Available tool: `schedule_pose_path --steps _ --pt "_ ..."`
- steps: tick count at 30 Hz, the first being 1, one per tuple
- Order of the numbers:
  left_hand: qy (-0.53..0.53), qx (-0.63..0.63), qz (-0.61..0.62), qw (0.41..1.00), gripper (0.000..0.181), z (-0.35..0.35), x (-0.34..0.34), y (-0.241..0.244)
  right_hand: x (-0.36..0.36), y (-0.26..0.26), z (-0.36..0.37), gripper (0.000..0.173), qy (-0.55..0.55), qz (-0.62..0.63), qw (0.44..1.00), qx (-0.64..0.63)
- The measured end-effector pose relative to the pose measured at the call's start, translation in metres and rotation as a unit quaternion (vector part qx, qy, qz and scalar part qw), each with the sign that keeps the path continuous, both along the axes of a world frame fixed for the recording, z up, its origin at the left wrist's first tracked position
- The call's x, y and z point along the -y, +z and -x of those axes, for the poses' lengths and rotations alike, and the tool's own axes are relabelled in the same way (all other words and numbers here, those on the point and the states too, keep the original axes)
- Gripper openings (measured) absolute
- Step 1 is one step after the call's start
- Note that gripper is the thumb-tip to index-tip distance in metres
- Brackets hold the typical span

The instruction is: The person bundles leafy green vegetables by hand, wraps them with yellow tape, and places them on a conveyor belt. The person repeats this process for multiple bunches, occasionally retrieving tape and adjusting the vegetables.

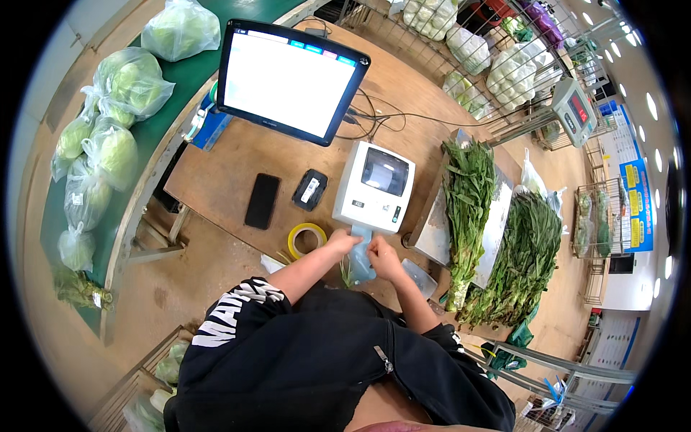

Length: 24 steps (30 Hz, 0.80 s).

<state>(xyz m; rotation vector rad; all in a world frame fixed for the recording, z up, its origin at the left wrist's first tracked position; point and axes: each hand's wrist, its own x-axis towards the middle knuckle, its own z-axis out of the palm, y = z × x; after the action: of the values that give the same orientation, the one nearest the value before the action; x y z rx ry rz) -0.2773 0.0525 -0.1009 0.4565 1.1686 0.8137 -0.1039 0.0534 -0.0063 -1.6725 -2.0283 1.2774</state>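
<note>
My left hand [343, 242] pinches the left side of a pale blue strip [361, 260] that hangs from the front slot of a white label printer [375, 186]. On the strip's right side, my right hand [384, 256] has its fingers curled at the edge; whether they grip it is hard to tell. A roll of yellow tape [306, 241] lies left of my left hand. Behind it lie a black phone [262, 201] and a small dark device [310, 190] bearing a white label. Leafy green stalks [471, 205] rest on a metal scale [499, 216] to the right.
A touchscreen monitor [294, 81] stands behind the printer, with black cables beside it. Bagged green vegetables [129, 83] line a green conveyor belt [156, 108] at the left. More leafy greens [521, 254] lie right of the scale, below its raised display [575, 112]. Wire cages hold bagged produce.
</note>
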Motion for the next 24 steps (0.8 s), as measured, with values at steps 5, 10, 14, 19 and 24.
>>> schedule_pose_path --steps 5,10,14,19,24 --pt "0.075 0.083 0.111 0.988 0.041 -0.002 -0.004 0.002 0.031 -0.059 -0.008 0.014 -0.08 -0.037 0.994 -0.058" --pt "0.115 -0.001 0.03 0.993 0.031 -0.005 -0.006 -0.02 0.02 -0.048 -0.018 0.019 0.033 -0.057 0.997 -0.048" --pt "0.05 -0.042 -0.007 0.998 0.021 -0.001 0.006 -0.016 -0.001 -0.004 -0.011 0.027 0.115 -0.265 0.95 0.117" --pt "0.076 -0.06 -0.06 0.993 0.021 -0.011 0.019 -0.004 -0.03 -0.009 -0.004 0.016 0.16 -0.319 0.925 0.133" --pt "0.036 -0.202 -0.039 0.978 0.023 -0.008 0.028 -0.008 -0.03 -0.002 0.001 0.007 0.098 -0.323 0.941 0.032"
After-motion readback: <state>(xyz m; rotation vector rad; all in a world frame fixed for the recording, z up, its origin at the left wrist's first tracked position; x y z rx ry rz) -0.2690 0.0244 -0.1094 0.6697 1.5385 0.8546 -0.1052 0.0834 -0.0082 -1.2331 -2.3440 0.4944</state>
